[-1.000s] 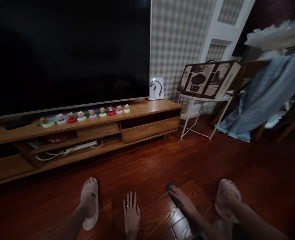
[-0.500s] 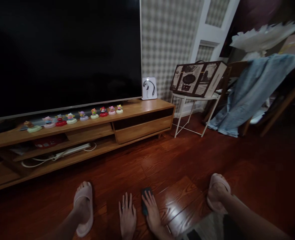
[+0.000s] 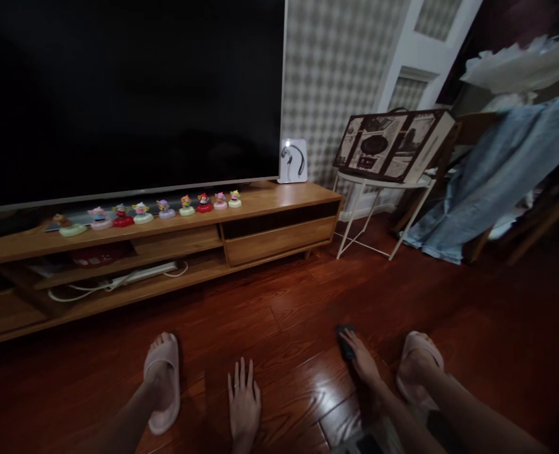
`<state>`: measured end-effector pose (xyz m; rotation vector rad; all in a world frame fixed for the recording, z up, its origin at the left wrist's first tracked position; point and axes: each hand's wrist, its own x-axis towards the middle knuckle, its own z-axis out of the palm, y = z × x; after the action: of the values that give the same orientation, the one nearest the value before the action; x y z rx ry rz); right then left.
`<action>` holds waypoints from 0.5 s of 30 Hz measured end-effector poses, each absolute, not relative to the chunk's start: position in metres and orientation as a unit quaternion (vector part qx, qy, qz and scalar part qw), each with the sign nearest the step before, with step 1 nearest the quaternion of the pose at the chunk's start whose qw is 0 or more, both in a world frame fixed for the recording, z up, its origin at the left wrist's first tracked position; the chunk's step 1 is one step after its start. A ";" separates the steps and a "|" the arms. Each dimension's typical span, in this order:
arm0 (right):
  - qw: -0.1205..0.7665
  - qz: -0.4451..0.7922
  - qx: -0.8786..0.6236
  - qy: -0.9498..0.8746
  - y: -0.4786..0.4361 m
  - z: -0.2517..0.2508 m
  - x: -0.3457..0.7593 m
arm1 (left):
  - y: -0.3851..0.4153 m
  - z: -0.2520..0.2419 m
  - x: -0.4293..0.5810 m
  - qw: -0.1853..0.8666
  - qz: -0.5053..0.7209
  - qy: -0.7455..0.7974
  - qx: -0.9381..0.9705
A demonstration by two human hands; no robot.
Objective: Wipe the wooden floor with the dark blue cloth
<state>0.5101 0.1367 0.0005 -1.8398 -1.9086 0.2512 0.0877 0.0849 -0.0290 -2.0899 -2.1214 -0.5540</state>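
My left hand [image 3: 244, 403] lies flat on the reddish wooden floor [image 3: 279, 340], fingers spread, a ring on one finger, holding nothing. Farther right, my right hand [image 3: 362, 358] rests on a dark cloth-like object [image 3: 345, 343] that lies on the floor; its fingers are stretched over the top of it. What exactly the dark object is cannot be told. Slippered feet stand on either side, the left slipper [image 3: 164, 384] beside my left hand and the right slipper [image 3: 419, 362] just beyond my right hand.
Ahead stands a low wooden TV cabinet [image 3: 279, 243] bearing a large screen [image 3: 128, 94], a row of several small figurines [image 3: 166, 210] and a white box [image 3: 293, 161]. To the right are a white side table [image 3: 383, 183] with a patterned case [image 3: 388, 145], and hanging jeans [image 3: 488, 176].
My right hand has slid right and forward across the floor together with the dark object, away from my left hand. My left hand is nearly unmoved. The view has shifted slightly.
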 end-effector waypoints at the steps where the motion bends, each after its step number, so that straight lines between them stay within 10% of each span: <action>1: 0.254 0.067 -0.707 -0.656 0.135 -0.006 0.520 | 0.085 -0.030 0.087 0.044 -0.185 -0.699 -0.689; 7: 0.314 -0.013 -0.785 -0.534 0.124 -0.034 0.418 | 0.085 -0.038 0.084 0.006 -0.202 -0.696 -0.689; 15: 0.155 0.217 -0.499 -0.825 0.099 -0.022 0.239 | 0.088 -0.045 0.080 -0.008 -0.205 -0.693 -0.691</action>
<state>0.2387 0.0986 -0.0217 -1.4293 -2.3634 0.6207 0.0801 0.0878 -0.0452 -2.1833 -2.1870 -0.6479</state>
